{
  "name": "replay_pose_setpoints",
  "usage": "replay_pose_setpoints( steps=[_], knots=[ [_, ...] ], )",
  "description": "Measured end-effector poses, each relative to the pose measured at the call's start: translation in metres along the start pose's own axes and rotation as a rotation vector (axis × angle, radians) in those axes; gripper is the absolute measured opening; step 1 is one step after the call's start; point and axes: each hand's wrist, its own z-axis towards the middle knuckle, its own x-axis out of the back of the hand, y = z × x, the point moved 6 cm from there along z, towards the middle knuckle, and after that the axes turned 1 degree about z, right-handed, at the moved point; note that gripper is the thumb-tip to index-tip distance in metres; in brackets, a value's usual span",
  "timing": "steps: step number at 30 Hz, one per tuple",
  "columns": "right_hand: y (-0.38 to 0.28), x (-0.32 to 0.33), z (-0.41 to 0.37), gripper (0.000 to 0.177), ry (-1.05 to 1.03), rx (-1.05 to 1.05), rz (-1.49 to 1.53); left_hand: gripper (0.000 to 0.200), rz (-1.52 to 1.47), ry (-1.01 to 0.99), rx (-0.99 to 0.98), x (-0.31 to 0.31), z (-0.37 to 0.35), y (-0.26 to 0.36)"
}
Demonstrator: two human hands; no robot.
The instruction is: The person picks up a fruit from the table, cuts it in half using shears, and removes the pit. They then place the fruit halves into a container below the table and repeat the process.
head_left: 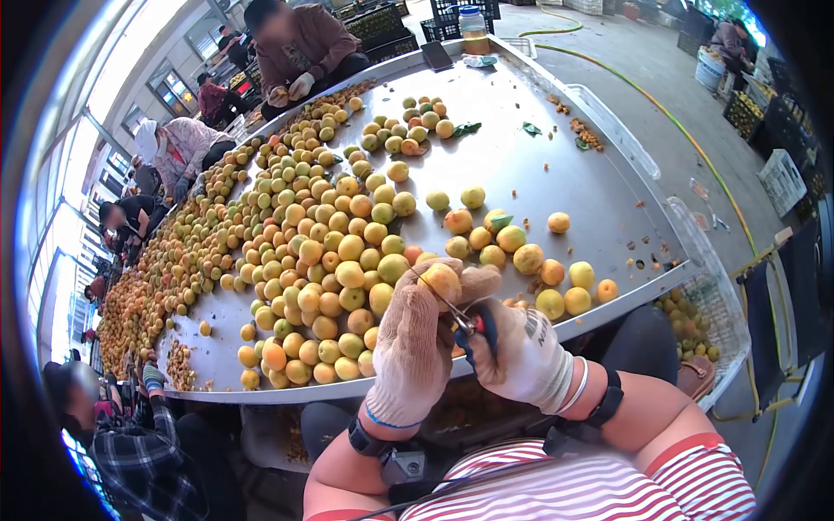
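Note:
My left hand (413, 334), in a white and tan work glove, is closed around a yellow-orange fruit (440, 282) above the table's near edge. The gloved right hand (521, 347) grips small pliers-like clippers (474, 325) with red and dark blue handles, their thin metal tips against the fruit. Loose yellow, orange and greenish fruits (350, 249) lie in a large heap to the left of my hands. More fruits (528, 259) are scattered just beyond and to the right.
The metal table (599, 208) holds a phone (436, 56), a lidded jar (473, 26) and leaves. Several people sit along its left side. Below its right corner stands a crate of fruit (686, 326). A yellow hose (669, 113) crosses the floor near a folding chair (782, 304).

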Motion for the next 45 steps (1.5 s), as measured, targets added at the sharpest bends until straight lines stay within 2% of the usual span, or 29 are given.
replay_pose_setpoints(
  steps=[1,2,3,5,6,9,12,20,23,26,28,29,32,35,37,41,43,45],
  knots=[
    [0.002,0.001,0.000,0.020,0.001,-0.001,-0.002,0.067,0.134,0.000,-0.011,0.000,0.002,0.001],
    [0.006,0.000,-0.001,0.020,-0.026,-0.016,0.043,0.060,-0.099,0.015,0.076,-0.003,-0.001,0.000],
    [0.008,-0.001,0.000,0.019,-0.054,-0.030,0.089,0.060,-0.099,0.015,0.077,-0.003,0.000,0.004],
    [0.011,-0.001,0.001,0.019,-0.048,-0.052,0.082,0.047,-0.010,-0.005,0.085,0.001,0.002,0.011],
    [0.012,0.000,0.001,0.018,-0.043,-0.075,0.074,0.056,-0.033,-0.022,0.038,0.001,0.002,0.013],
    [0.004,0.005,0.002,0.018,0.025,-0.013,-0.037,0.060,-0.108,-0.021,0.033,0.001,0.002,0.014],
    [0.007,0.001,0.003,0.018,-0.061,-0.067,0.035,0.059,-0.119,-0.003,0.088,0.004,0.003,0.011],
    [0.010,0.000,0.002,0.017,-0.043,-0.046,0.030,0.055,-0.051,-0.025,0.043,0.007,0.004,0.007],
    [0.005,0.005,0.005,0.017,-0.023,-0.014,-0.007,0.054,-0.011,0.032,0.014,0.003,0.002,0.017],
    [0.005,0.003,0.006,0.017,-0.037,-0.006,-0.022,0.054,0.000,-0.001,0.080,0.012,0.006,0.011],
    [0.005,0.000,0.005,0.018,-0.048,-0.001,-0.039,0.053,-0.307,0.081,0.123,0.015,0.006,0.010],
    [0.006,-0.002,0.005,0.019,-0.042,0.008,-0.039,0.053,-0.306,0.083,0.119,0.017,0.007,0.006],
    [0.007,-0.005,0.004,0.019,-0.051,0.012,-0.042,0.051,-0.466,0.064,0.062,0.020,0.008,-0.002],
    [0.005,-0.004,0.004,0.019,-0.070,0.006,-0.069,0.049,-0.292,0.059,0.009,0.015,0.005,0.012],
    [0.006,-0.005,0.004,0.020,-0.071,0.010,-0.091,0.062,-0.061,0.078,-0.029,0.019,0.004,0.017],
    [0.007,-0.007,0.004,0.020,-0.078,0.025,-0.036,0.049,-0.133,0.141,-0.043,0.025,0.005,0.020],
    [0.008,-0.008,0.003,0.019,-0.083,0.027,-0.005,0.049,-0.144,0.213,-0.180,0.039,0.009,0.030],
    [0.020,-0.019,0.000,0.018,-0.217,-0.058,-0.099,0.050,-0.117,0.242,-0.250,0.048,0.008,0.040]
  ],
)
